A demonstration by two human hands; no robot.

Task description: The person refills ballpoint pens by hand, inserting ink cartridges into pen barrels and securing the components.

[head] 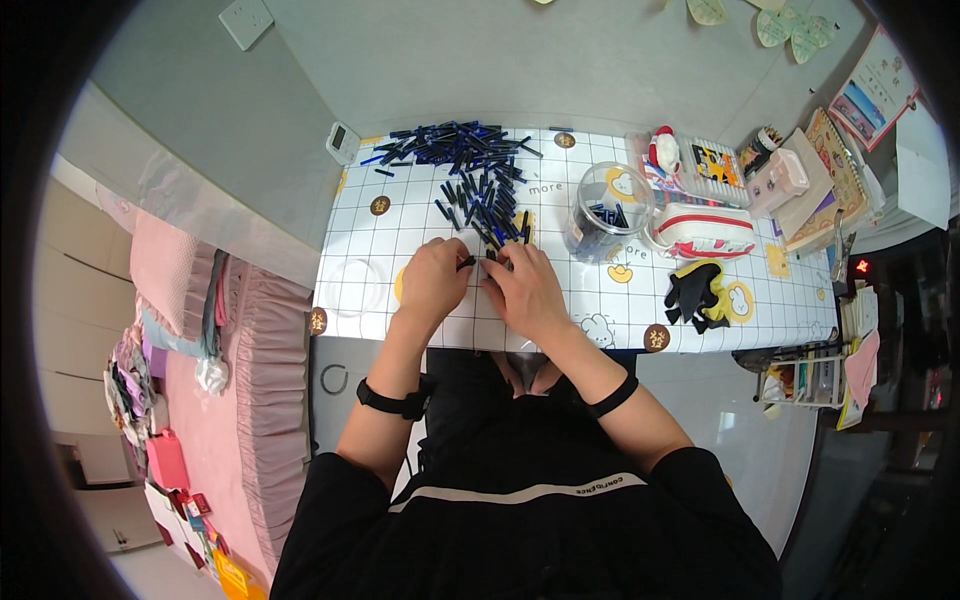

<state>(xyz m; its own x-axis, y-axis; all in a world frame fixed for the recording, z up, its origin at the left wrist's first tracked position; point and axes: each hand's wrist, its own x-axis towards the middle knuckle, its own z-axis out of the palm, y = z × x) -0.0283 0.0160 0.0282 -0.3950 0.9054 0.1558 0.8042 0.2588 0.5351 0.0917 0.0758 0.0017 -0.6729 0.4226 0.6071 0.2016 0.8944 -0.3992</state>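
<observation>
On the white grid-patterned tablecloth, a heap of dark blue and black ink cartridges lies at the back, and a looser group reaches toward my hands. My left hand is closed on a small dark cartridge between thumb and fingers. Close beside it, my right hand is at the near end of the loose group, fingers bent over several cartridges; whether it grips one is unclear. A clear plastic jar, without a lid and partly filled with similar cartridges, stands to the right. A clear round lid lies at the left.
Black and yellow gloves lie to the right, near a white pencil case with a red zip. Behind are a plastic box, a pen holder and notebooks. A small white digital timer is at the back left corner.
</observation>
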